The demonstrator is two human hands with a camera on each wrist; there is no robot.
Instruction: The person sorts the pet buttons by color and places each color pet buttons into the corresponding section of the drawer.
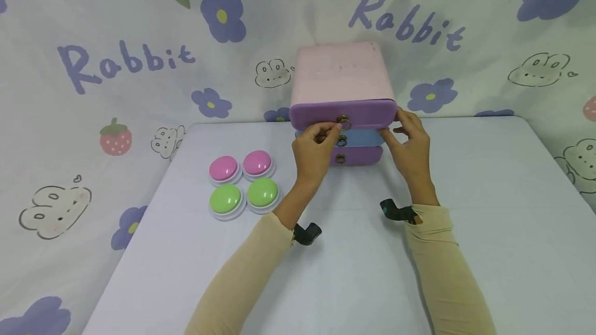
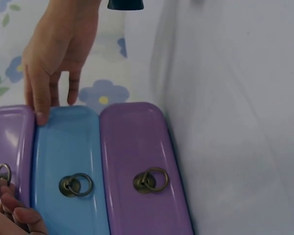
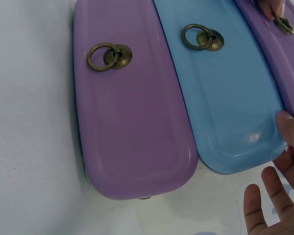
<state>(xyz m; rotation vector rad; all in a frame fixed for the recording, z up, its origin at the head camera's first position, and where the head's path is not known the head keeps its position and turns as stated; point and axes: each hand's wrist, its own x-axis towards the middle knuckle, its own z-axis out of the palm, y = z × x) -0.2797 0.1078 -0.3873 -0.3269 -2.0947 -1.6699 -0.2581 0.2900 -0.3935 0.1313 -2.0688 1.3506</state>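
Observation:
A small drawer cabinet with a pink top (image 1: 342,74) stands at the back of the table. It has a purple top drawer (image 1: 370,112), a blue middle drawer (image 3: 235,93) and a purple bottom drawer (image 3: 132,117), each with a brass ring pull. My left hand (image 1: 313,154) pinches the top drawer's ring pull (image 2: 5,172) between thumb and finger. At the cabinet's right side is my right hand (image 1: 413,151), its thumb touching the front where the top and blue drawers meet. Its other fingers extend loosely beside the cabinet. All three drawers look closed.
Left of the cabinet, two pink domed buttons (image 1: 257,163) and two green domed buttons (image 1: 263,192) sit on white bases. A white cloth covers the table (image 1: 354,273). Behind it hangs a printed curtain (image 1: 139,4) with flowers and rabbits.

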